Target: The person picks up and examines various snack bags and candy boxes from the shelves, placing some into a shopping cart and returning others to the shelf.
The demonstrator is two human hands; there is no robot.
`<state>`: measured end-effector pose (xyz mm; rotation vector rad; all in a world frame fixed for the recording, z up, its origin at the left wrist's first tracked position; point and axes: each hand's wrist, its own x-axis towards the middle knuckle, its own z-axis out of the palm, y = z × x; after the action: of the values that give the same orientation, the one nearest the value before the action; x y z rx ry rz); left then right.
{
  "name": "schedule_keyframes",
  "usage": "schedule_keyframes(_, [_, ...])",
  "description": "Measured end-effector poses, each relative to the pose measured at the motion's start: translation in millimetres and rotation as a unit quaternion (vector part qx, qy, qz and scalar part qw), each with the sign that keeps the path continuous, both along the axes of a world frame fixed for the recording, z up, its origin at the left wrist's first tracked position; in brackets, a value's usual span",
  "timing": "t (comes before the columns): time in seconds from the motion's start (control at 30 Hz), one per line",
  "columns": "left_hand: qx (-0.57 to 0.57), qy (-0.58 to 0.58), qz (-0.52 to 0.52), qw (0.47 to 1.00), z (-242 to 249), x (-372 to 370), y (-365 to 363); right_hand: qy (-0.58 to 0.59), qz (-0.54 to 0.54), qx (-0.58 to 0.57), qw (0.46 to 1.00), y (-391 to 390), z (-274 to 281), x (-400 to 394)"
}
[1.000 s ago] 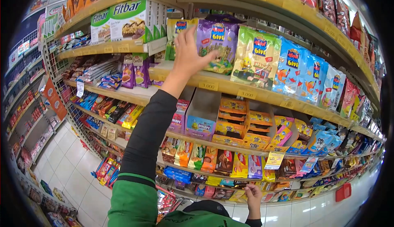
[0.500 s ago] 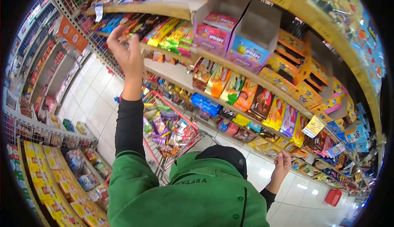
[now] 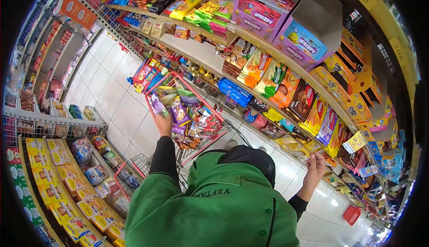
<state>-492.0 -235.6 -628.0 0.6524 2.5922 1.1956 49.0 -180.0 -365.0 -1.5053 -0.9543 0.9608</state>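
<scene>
My left hand is over the left side of a shopping cart with a red rim. Its fingers are closed on a purple packet, partly hidden by the hand. Beside it in the cart lie more purple packets and several red-and-white wrapped snacks. Out to the right, my right hand is raised with its fingertips pressed together, near the lower snack shelf. Whatever those fingers may hold is too small to make out.
Tiered shelves of biscuit packs curve along the right, with pink and blue snack boxes above. Yellow boxes fill a shelf at lower left. A second red-edged cart stands nearby. A red bin sits on the tiled floor.
My left hand has come down from in front of the upper candy shelf to the cart, its spread fingers now closed on the purple packet. My right hand has moved only slightly; the view has tilted.
</scene>
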Motion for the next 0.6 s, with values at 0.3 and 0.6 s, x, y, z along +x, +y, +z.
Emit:
schedule_keyframes(0.3, [-0.047,-0.486,0.026,0.873,-2,48,-37,-0.036,0.018,-0.03,0.999,10,5,-5])
schedule_keyframes(0.6, [-0.033,-0.172,-0.15,0.973,-13,29,33,-0.086,0.072,-0.046,0.993,21,5,-16])
